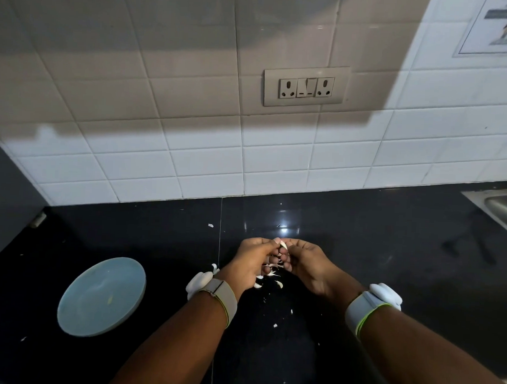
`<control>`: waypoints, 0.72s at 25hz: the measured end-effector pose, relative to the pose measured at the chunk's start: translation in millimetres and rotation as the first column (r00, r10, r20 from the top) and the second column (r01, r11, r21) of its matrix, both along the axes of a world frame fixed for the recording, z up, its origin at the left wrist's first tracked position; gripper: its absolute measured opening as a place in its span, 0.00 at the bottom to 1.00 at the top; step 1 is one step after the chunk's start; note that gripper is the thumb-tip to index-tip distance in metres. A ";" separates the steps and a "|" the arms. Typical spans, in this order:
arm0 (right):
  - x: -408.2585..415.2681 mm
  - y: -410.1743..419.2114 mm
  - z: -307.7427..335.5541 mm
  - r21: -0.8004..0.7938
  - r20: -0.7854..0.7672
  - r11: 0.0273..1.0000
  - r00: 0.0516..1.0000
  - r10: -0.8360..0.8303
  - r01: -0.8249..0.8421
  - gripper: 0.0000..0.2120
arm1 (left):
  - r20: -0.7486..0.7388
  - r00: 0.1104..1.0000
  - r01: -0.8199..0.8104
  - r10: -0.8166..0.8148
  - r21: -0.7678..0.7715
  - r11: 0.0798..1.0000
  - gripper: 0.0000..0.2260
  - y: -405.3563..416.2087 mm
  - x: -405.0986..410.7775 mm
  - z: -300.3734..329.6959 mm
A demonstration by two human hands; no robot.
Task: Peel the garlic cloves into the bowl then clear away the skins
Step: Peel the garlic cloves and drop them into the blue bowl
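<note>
Above the black counter (359, 253), my left hand (251, 258) and my right hand (307, 262) meet fingertip to fingertip, both pinching one small white garlic clove (283, 245). Loose garlic skins (272, 275) lie on the counter under and just behind my hands, with more flecks (275, 325) nearer me. A pale blue bowl (84, 309) sits to the left of my left forearm; I see only one tiny yellowish speck (110, 301) inside it. My fingers cover most of the clove.
A white tiled wall with a double socket panel (306, 86) rises behind the counter. A steel sink (499, 209) is set in at the far right. A stray skin piece (210, 225) lies near the wall. Both wrists wear bands with white devices.
</note>
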State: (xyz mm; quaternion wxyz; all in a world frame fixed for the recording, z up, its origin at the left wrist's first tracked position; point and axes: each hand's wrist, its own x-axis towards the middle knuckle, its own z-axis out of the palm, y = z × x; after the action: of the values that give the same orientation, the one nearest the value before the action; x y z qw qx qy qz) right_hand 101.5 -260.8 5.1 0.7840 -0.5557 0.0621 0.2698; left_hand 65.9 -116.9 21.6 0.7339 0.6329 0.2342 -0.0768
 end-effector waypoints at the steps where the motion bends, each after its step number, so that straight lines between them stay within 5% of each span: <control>1: 0.7 1.6 2.7 0.007 0.017 1.000 1.000 0.002 -0.002 0.10 | 0.006 1.000 -0.004 0.004 -0.009 1.000 0.08 0.4 0.7 2.5; 18: 5.8 26.2 35.1 -0.126 0.365 0.987 0.930 -0.045 0.098 0.08 | 0.140 0.973 -0.184 0.182 -0.001 0.983 0.04 4.9 12.9 27.6</control>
State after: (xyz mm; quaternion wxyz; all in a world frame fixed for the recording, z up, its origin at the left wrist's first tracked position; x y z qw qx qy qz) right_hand 107.3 -234.6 40.2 0.7497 -0.6475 -0.0437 0.1292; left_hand 78.8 -112.1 49.2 0.7487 0.6168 0.2403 0.0369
